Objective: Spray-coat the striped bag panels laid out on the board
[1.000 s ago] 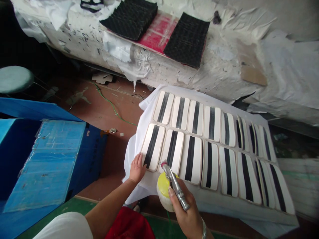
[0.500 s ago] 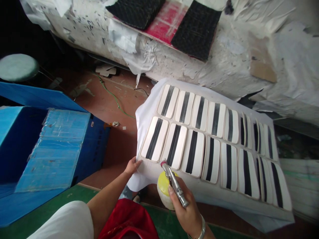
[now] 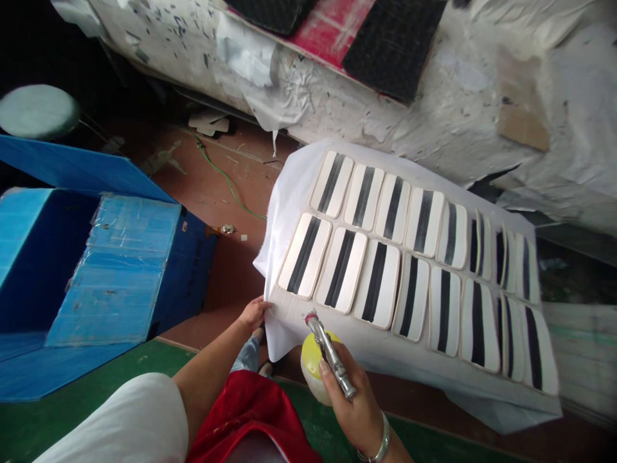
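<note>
Paper-covered and paint-flecked, a long workbench (image 3: 434, 122) is running across the back of the room, carrying black foam mats (image 3: 393, 45) on a red board (image 3: 328, 29). To the left, a big blue box (image 3: 33, 257) is standing open on the floor, one blue flap (image 3: 116, 270) under clear film folding in over its mouth; I cannot see anything inside it. Reddish floor (image 3: 226, 257) is lying bare between the box and a tilted panel draped in white cloth (image 3: 366, 350). Two rows of white pieces with black stripes (image 3: 376, 286) are lying side by side on that cloth, nearly touching.

The person's left hand (image 3: 253, 315) is pinching the cloth at the near left corner, just below the first striped piece. The right hand (image 3: 354, 411) is clenching a metal spray gun (image 3: 330, 357), forefinger lying along its barrel, with a yellow cup (image 3: 313, 366) hanging beneath; what the cup holds I cannot tell. The nozzle is pointing up at the panel's near edge, just short of the lower row.

A green cable (image 3: 226, 183) is trailing across the floor behind.
</note>
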Demonstrator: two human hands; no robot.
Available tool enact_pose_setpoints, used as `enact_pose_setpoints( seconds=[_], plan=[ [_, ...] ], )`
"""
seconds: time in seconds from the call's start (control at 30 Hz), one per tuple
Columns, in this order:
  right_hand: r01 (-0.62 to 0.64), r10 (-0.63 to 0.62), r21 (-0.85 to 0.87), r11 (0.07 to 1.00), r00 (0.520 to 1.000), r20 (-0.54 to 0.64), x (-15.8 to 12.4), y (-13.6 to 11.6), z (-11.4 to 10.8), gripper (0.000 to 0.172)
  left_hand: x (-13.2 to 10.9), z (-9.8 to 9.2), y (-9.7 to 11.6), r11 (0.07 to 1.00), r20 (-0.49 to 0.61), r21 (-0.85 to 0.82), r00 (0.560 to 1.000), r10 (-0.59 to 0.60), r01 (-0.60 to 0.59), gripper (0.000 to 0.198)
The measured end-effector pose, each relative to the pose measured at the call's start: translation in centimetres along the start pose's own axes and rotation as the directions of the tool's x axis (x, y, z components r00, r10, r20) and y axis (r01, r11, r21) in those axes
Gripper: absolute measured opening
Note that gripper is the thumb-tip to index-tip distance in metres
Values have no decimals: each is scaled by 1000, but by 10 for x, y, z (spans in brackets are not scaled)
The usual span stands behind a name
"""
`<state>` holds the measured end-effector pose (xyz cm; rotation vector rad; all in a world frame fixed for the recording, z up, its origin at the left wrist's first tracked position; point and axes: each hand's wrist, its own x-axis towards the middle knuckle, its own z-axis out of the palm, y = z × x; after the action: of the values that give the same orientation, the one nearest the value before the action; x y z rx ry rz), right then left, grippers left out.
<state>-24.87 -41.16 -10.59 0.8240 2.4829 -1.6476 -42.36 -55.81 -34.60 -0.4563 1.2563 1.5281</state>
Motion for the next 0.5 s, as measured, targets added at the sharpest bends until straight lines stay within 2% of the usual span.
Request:
enact_pose_setpoints(
  seconds=[0.17,0.33,0.5],
  plan=[
    [14,-14,-10,1000,1000,1,-11,3,10,22,-4,-5,-3,998,16,-59,1000,-19,20,25],
    [18,-18,-26,999,1000,5,-19,3,18,22,-6,-11,-8,993,38,-118,999,-28,33,23],
    [36,-36,-29,999,999,-3,-19,-2,19,22,-6,-14,-14,991,1,-129,999,-39,39,21]
  ],
)
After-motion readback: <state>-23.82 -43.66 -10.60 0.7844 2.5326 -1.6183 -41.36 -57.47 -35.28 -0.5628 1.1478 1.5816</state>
